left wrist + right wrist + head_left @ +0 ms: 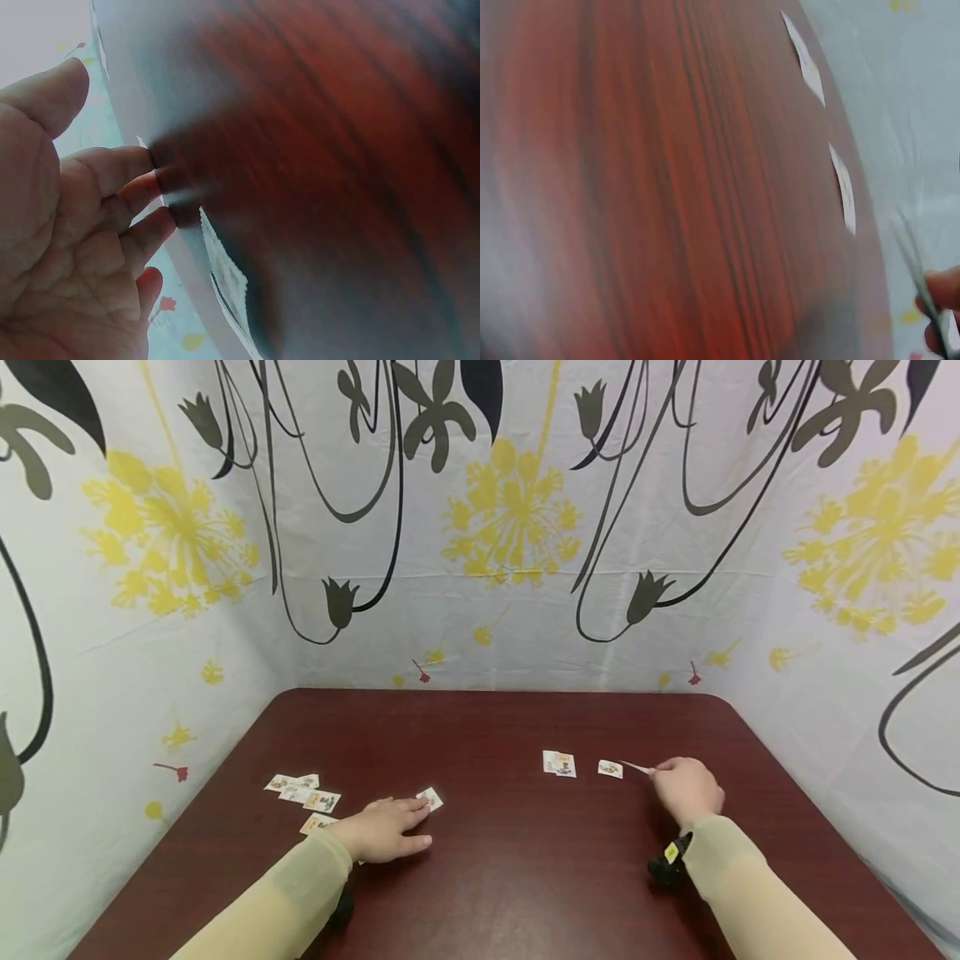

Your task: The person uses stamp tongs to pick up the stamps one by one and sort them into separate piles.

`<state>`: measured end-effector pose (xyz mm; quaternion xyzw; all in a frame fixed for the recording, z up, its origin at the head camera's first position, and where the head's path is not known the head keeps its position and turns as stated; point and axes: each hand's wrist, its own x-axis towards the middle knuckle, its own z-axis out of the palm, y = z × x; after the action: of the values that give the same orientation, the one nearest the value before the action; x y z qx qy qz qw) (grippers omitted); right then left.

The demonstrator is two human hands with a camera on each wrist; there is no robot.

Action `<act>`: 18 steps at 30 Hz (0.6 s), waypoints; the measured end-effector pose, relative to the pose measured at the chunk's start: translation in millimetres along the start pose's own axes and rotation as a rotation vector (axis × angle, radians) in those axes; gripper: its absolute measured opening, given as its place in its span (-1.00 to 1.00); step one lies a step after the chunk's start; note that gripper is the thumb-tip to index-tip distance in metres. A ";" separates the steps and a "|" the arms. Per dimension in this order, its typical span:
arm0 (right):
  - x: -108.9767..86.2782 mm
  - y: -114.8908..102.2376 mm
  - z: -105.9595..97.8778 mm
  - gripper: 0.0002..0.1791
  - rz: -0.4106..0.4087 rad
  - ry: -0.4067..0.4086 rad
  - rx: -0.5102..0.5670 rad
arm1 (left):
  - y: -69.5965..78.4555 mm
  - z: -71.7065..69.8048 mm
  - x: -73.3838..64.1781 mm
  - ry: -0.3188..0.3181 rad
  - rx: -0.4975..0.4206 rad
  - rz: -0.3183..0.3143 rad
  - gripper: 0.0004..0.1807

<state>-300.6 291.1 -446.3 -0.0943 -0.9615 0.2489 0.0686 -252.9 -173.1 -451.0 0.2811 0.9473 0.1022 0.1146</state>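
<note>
My left hand [384, 831] lies palm down with its fingers straight, the fingertips resting on a small white picture card [431, 799] on the table. In the left wrist view the fingers [120, 169] reach to the tabletop, thumb held apart. My right hand [686, 787] pinches a thin card [637, 767] between thumb and fingers, tilted so mostly its edge shows. Just left of it lies a single card [611, 768]. The right wrist view catches the pinched card [919, 274] edge-on at the lower right corner, with only part of the hand visible.
Two overlapping cards [559, 763] lie at the right of the table's middle. Several cards [303, 789] are spread on the left, one partly hidden by the left sleeve [300, 893]. The dark red table [510, 893] has a patterned cloth [517, 635] hanging behind it.
</note>
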 end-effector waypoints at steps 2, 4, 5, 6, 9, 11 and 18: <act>-1.1 -14.8 8.5 -0.66 -0.062 0.030 -0.017 | -0.8 1.2 0.2 0.004 0.008 0.001 -0.30; -1.5 -29.8 19.3 -0.69 -0.128 0.037 -0.035 | -0.1 0.7 -0.4 0.005 0.010 0.004 -0.30; -1.5 -37.2 24.9 -0.71 -0.154 0.037 -0.043 | 0.6 -0.1 -0.9 0.004 0.008 0.006 -0.30; -1.7 -44.5 30.0 -0.73 -0.176 0.033 -0.045 | 1.8 -1.3 -1.5 0.003 -0.001 0.008 -0.29; -1.2 -61.0 44.1 -0.77 -0.211 0.027 -0.053 | 5.1 -5.3 -3.4 -0.012 -0.014 0.006 -0.27; -0.7 -68.4 51.1 -0.79 -0.214 0.027 -0.059 | 6.9 -7.5 -4.1 -0.021 -0.027 0.001 -0.28; 0.5 -78.2 63.7 -0.78 -0.177 0.029 -0.074 | 9.0 -10.9 -5.4 -0.036 -0.039 -0.023 -0.31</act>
<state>-324.0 194.5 -463.0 -0.0148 -0.9735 0.2049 0.1008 -246.9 -170.1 -437.5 0.2697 0.9461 0.1144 0.1382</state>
